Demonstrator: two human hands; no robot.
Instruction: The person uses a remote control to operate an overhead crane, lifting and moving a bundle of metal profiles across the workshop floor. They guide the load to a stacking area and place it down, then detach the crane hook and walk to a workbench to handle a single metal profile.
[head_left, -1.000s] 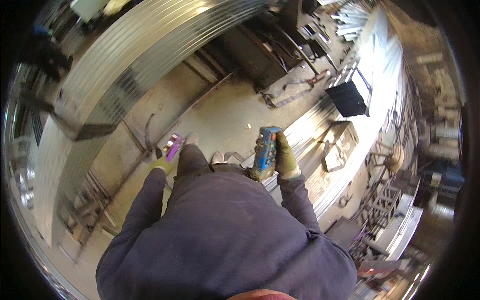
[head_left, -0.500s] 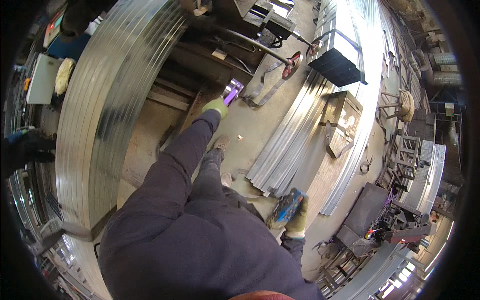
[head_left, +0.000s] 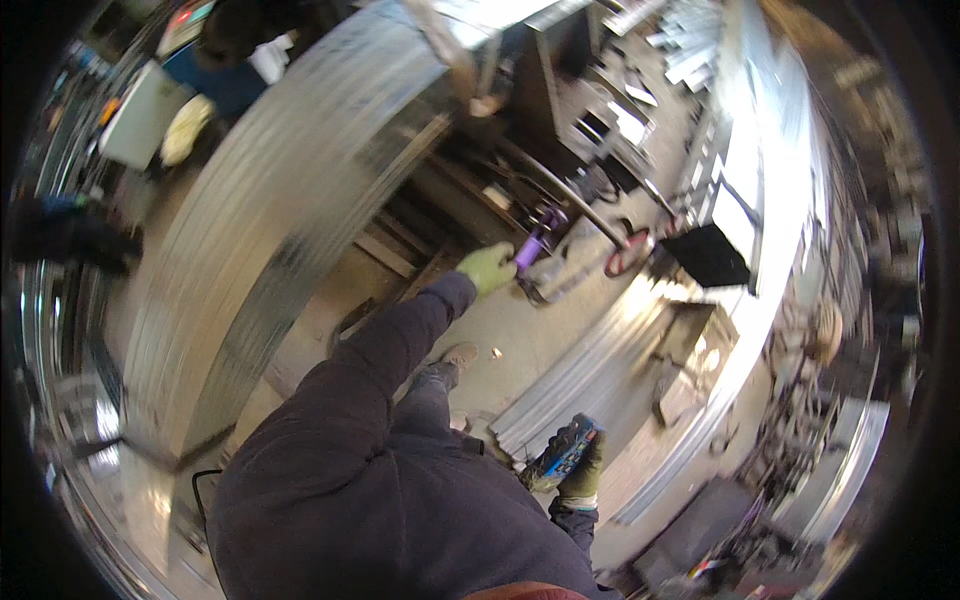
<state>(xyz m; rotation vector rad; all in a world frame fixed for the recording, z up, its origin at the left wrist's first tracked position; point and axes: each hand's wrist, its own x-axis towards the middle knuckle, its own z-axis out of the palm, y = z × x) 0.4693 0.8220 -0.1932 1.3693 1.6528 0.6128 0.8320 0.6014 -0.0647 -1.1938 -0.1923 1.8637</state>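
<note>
My left hand, in a yellow-green glove, reaches forward at the end of a dark sleeve. Its fingers are closed on a purple-handled tool, whose far end is dark and blurred; I cannot make out its exact kind. Lower right, my right hand wears a similar glove and is wrapped around a chunky dark object with a blue side. It sits close to my body, and the glove hides part of it.
Long bundled metal profiles curve along my left. More metal lengths lie on the floor to the right, with a worn box on them. Ahead stands a machine bench with a bar ending in a red wheel. A loose strap lies nearby.
My left hand has moved forward and right with the purple-handled tool, which has turned. The view has swung, shifting the surroundings rightward and down. My right hand still grips the blue-sided object.
</note>
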